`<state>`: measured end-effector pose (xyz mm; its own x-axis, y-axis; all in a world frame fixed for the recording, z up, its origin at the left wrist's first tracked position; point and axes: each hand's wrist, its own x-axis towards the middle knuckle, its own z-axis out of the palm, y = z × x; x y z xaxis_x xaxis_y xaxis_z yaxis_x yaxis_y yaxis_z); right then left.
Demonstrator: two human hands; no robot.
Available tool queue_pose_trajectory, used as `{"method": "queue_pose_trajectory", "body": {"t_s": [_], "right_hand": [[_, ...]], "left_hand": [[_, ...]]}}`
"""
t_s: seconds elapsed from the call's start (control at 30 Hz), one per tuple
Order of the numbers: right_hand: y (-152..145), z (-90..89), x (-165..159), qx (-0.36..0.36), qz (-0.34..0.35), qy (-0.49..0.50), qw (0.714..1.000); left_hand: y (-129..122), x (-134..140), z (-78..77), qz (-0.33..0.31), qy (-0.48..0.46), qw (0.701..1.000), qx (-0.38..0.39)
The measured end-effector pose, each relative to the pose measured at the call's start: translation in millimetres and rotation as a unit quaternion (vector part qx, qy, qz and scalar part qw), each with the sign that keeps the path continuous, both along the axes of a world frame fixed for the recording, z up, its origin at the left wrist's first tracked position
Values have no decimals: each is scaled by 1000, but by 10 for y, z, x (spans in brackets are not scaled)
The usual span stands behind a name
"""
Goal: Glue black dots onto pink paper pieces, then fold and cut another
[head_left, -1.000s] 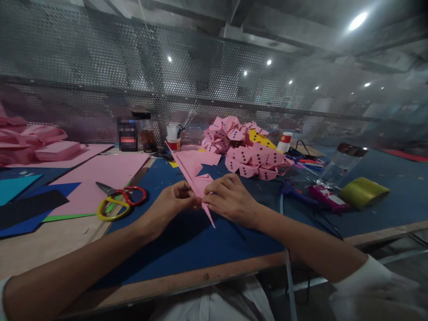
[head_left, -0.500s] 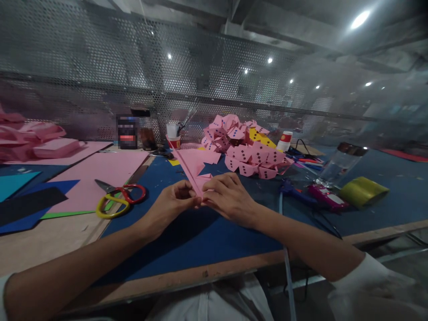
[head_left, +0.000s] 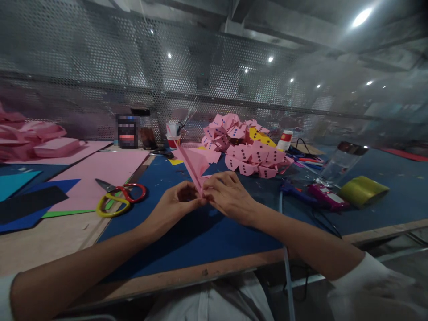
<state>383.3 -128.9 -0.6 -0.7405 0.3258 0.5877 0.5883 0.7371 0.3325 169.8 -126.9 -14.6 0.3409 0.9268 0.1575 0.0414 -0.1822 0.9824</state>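
Observation:
A folded piece of pink paper (head_left: 191, 165) stands tilted between my hands above the blue table mat (head_left: 187, 245). My left hand (head_left: 179, 199) pinches its lower end from the left, thumb and fingers bent. From the right, my right hand (head_left: 230, 196) closes on the same lower end, its fingertips meeting the left ones. The fingers hide the paper's bottom tip. Left of my left hand lie scissors (head_left: 113, 206) with one red and one yellow handle. Behind my right hand sit pink folded paper shapes (head_left: 256, 159) with dark printed dots.
On the left are pink sheets (head_left: 103, 171), blue paper (head_left: 20, 225) and a pink stack (head_left: 50, 149). To the right stand a blue glue gun (head_left: 297, 194), a magenta tool (head_left: 329, 197), a yellow tape roll (head_left: 364, 191) and a clear jar (head_left: 344, 165). A pale cord (head_left: 288, 276) hangs over the table's front edge.
The pink paper has turned and narrowed between my fingers, its flap on the right now folded closer in. Both hands stay at nearly the same place, still gripping its lower end.

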Motion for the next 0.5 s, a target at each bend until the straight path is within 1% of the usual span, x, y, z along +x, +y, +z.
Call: {"method": "queue_pose_trajectory", "body": {"t_s": [0.1, 0.2, 0.37, 0.5], "right_hand": [[13, -25, -5, -7, -1, -10, 1000], [19, -34, -6, 0, 2, 3, 1000], [9, -22, 1, 17, 2, 30, 999], [-4, -16, 2, 21, -6, 36, 999]], "left_hand": [[22, 0, -47, 9, 19, 1000, 23], [37, -9, -77, 12, 25, 999, 35], [46, -16, -69, 2, 9, 1000, 21], [35, -8, -55, 6, -20, 1000, -1]]}}
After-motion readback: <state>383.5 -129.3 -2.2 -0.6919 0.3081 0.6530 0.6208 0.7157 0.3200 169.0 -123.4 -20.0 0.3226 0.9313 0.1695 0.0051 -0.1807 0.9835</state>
